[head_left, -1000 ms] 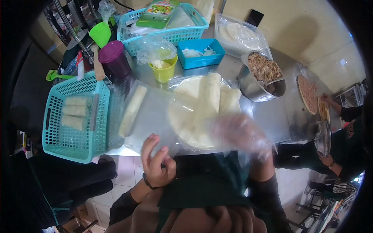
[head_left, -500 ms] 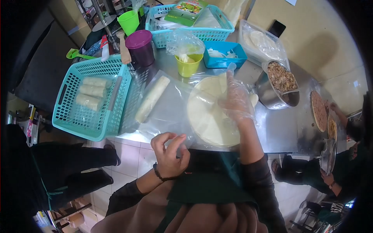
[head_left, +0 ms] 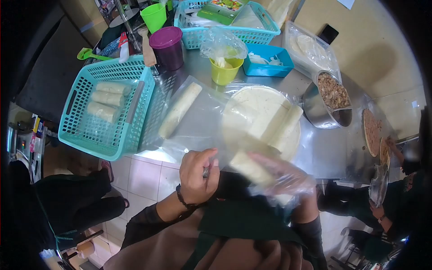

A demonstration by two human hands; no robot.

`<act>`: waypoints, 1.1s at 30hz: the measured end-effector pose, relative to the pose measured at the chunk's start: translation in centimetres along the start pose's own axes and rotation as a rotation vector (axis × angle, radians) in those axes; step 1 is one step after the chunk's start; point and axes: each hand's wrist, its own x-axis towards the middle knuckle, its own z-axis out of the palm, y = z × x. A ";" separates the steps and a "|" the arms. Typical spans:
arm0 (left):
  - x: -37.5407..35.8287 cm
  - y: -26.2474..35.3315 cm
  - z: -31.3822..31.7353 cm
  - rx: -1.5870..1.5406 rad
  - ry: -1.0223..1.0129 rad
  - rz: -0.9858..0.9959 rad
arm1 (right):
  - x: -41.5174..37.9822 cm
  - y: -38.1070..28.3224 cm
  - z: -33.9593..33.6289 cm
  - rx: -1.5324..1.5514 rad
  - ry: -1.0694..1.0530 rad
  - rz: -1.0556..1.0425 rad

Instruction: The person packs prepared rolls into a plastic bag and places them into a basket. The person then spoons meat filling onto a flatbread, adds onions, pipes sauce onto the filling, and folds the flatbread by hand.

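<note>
My left hand (head_left: 199, 175), bare, is closed at the near edge of a clear plastic bag (head_left: 200, 123), pinching it. One pale rolled wrap (head_left: 180, 110) lies inside the bag on its left side. My right hand (head_left: 285, 176), in a clear plastic glove and blurred by motion, grips another rolled wrap (head_left: 253, 168) over the counter's near edge, just right of my left hand. Behind it, a stack of round flatbreads (head_left: 245, 105) lies on plastic, with a further rolled wrap (head_left: 288, 128) on its right part.
At left stands a turquoise basket (head_left: 143, 105) with several bagged rolls. Along the back are a purple lidded tub (head_left: 166, 48), yellow cup (head_left: 225, 74), blue container (head_left: 268, 69) and metal pot of filling (head_left: 317, 110). Another person's hands (head_left: 379, 210) are at far right.
My right hand has come from the flatbread stack towards me, now carrying a rolled wrap. A roll on the stack is now uncovered. My left hand stays near the bag's edge, fingers more closed.
</note>
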 end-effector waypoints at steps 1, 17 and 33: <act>0.1 0.2 -0.1 0.005 -0.003 0.004 | 0.8 -0.1 0.8 0.076 -0.056 0.000; -0.2 0.2 -0.6 -0.013 -0.087 0.069 | 9.7 0.9 5.0 0.288 0.458 -0.081; 0.0 0.6 0.1 -0.045 -0.071 0.174 | 15.9 1.1 7.1 0.025 0.622 -0.022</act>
